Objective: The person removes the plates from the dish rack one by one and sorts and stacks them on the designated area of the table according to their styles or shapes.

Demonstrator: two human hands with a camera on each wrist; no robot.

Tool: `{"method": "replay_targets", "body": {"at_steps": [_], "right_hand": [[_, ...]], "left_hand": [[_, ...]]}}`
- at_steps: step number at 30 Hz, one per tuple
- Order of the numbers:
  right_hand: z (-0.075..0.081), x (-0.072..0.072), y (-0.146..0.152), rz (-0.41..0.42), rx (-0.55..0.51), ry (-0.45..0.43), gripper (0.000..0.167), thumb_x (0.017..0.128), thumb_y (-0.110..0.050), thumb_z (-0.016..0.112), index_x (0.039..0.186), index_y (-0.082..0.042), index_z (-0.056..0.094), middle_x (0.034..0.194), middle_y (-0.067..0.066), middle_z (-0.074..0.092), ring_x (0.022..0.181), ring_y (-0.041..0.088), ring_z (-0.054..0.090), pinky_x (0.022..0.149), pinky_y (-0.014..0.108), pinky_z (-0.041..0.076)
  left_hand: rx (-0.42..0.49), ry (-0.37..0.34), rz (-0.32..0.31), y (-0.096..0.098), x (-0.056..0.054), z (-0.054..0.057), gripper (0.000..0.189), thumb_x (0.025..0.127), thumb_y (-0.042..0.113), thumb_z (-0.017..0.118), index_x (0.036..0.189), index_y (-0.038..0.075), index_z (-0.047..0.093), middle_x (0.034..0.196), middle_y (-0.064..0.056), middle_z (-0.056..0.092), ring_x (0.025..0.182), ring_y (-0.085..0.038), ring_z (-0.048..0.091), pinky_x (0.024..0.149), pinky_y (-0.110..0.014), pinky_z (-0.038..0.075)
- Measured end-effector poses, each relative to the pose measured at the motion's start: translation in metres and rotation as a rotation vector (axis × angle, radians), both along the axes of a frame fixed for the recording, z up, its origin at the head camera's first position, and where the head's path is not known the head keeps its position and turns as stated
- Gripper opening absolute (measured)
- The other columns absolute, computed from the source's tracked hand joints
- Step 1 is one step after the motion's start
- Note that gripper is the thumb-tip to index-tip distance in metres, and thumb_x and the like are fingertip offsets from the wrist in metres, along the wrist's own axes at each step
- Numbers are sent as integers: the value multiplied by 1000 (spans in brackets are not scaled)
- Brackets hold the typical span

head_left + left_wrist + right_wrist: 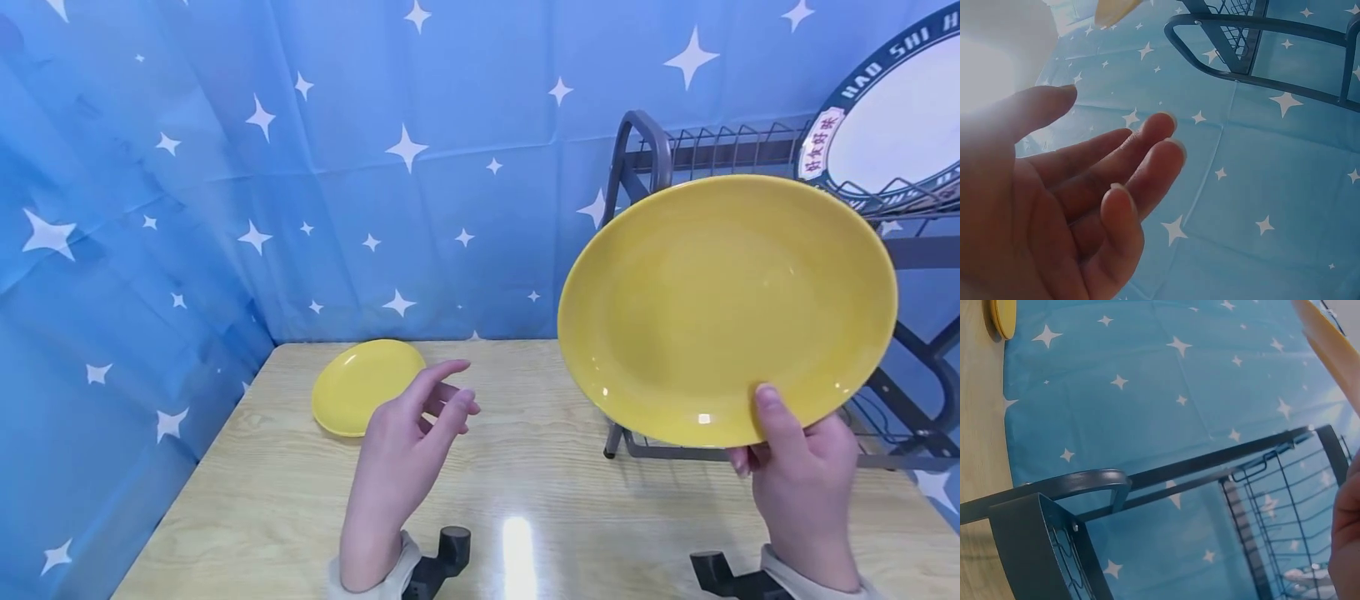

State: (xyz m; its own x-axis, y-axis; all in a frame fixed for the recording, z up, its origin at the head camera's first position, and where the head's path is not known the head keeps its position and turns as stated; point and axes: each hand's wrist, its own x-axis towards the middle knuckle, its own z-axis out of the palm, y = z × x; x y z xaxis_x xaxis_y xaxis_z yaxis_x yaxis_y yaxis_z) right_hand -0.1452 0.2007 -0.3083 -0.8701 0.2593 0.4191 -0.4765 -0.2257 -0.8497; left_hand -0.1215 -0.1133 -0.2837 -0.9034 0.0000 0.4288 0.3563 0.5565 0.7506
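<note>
A large oval yellow plate is held up by my right hand, thumb on its front face at the lower rim and fingers behind it. The plate is tilted to show its upper face and overlaps the rack in the head view. In the right wrist view only the plate's edge shows at the upper right. My left hand hovers over the table with fingers loosely bent and nothing in them. Behind it, a second yellow plate lies on the table at the back left.
A dark metal rack with wire baskets stands at the right of the wooden table. In its top tier leans a round white plate with a dark lettered rim. A blue star-patterned curtain hangs behind and to the left.
</note>
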Motion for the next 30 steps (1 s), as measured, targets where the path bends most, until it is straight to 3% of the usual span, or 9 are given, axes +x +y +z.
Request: {"method": "replay_targets", "body": {"at_steps": [7,10,16,22,25,30], "right_hand": [[-7,4,-3,-70,138,-144,20,92,-12,48,108,1,50,81,11,59,40,19,41,33,27,34],[-9,6,-5,-74,206,-158,19,92,-13,48,105,0,51,75,10,57,40,18,41,34,28,33],[-8,8,-9,-9,277,-111,13,93,-9,46,100,1,51,69,9,56,41,18,42,34,30,34],[-7,7,-12,39,412,-83,13,94,-10,43,98,0,51,64,7,53,42,18,44,35,31,35],[-8,6,-14,60,488,-63,12,94,-9,42,97,-1,51,63,6,54,42,17,44,35,31,35],[-13,1,-17,161,518,46,14,92,2,41,97,-2,53,66,4,58,40,15,44,33,29,33]], "left_hand": [[-7,-40,-11,1,2,-2,30,88,46,48,116,35,52,79,20,60,65,-2,56,55,-22,46],[-5,-27,-34,3,0,-2,33,88,45,48,118,34,51,80,19,60,65,-1,56,56,-22,47],[1,-1,-101,8,-4,-1,37,88,43,50,123,31,48,82,17,62,66,-1,56,57,-22,48],[-20,1,-113,13,-6,-4,34,87,46,50,119,32,51,80,23,59,66,0,56,57,-21,48],[-31,5,-108,17,-7,-5,29,87,48,50,111,32,55,76,23,57,66,0,54,55,-20,47],[-65,19,-88,20,-7,-6,24,86,50,49,94,29,57,73,19,55,59,-1,50,50,-20,45]]}}
